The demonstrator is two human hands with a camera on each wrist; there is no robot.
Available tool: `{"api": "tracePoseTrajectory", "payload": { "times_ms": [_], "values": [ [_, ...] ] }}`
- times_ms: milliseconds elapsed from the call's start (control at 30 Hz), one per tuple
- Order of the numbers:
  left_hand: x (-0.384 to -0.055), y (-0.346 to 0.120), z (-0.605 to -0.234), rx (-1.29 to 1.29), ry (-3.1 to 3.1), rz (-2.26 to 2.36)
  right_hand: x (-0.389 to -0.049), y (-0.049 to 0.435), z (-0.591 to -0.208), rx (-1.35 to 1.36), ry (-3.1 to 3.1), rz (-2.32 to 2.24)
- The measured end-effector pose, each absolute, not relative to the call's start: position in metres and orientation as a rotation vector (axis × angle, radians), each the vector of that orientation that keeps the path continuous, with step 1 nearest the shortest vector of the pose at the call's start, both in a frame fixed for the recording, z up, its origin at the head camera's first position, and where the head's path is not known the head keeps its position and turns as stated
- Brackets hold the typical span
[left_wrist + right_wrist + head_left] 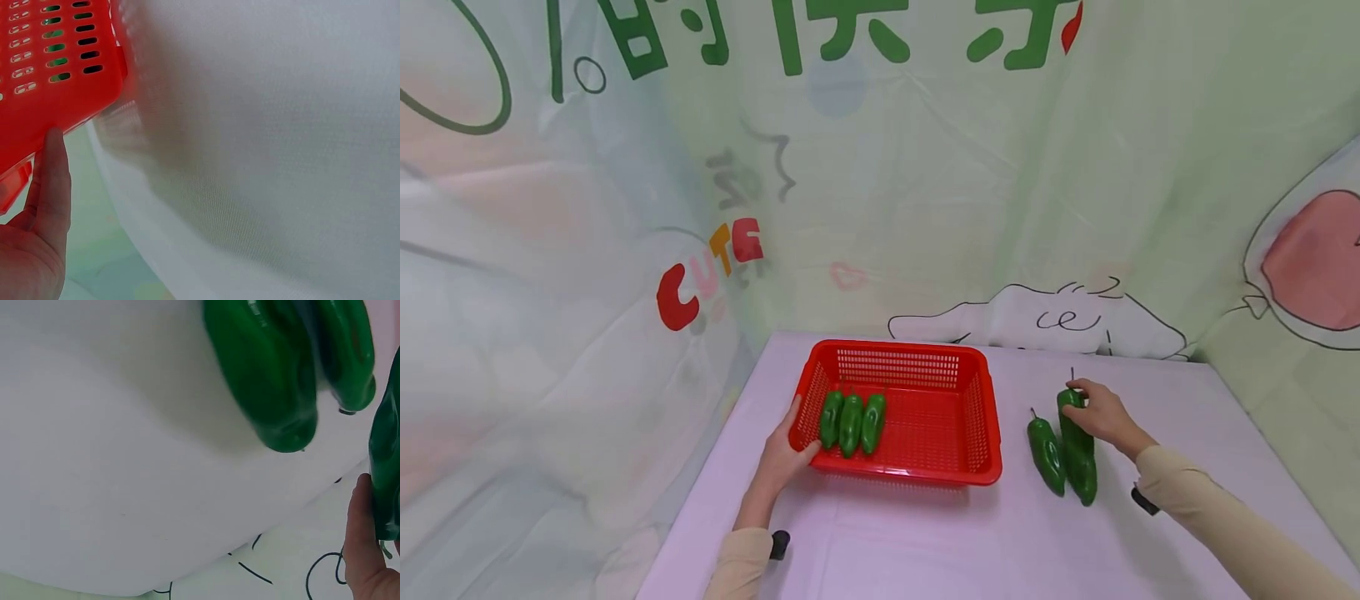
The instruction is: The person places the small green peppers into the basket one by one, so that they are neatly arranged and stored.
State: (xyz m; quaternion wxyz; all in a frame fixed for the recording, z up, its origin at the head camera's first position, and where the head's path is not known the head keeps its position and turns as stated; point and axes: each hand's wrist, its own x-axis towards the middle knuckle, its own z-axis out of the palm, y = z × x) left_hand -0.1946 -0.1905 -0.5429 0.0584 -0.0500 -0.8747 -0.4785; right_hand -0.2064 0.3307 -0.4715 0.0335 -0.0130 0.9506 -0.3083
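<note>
My left hand (785, 457) holds the near left corner of a red plastic basket (917, 477). In the left wrist view its thumb (55, 169) lies against the slotted wall of the basket (69, 103). Several green peppers (851, 425) lie side by side in the basket's left part. To the right of the basket, my right hand (1103, 410) grips a green pepper (1067, 402) near its stem end. The right wrist view shows this pepper (386, 462) at the right edge, apart from two peppers (269, 381) on the table.
On the tabletop (910, 542), one pepper (1046, 457) lies left of another pepper (1081, 479), which the held one partly covers. A printed curtain (880, 192) hangs behind the table and along both sides.
</note>
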Motion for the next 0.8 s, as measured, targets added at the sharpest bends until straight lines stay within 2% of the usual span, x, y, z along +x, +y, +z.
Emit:
{"api": "tracePoseTrajectory", "payload": {
  "times_ms": [800],
  "values": [
    [-0.196, -0.188, -0.543, -0.099, -2.674, -1.464, -0.23, 0.227, -0.432, -0.115, 2.839, -1.244]
  ]
}}
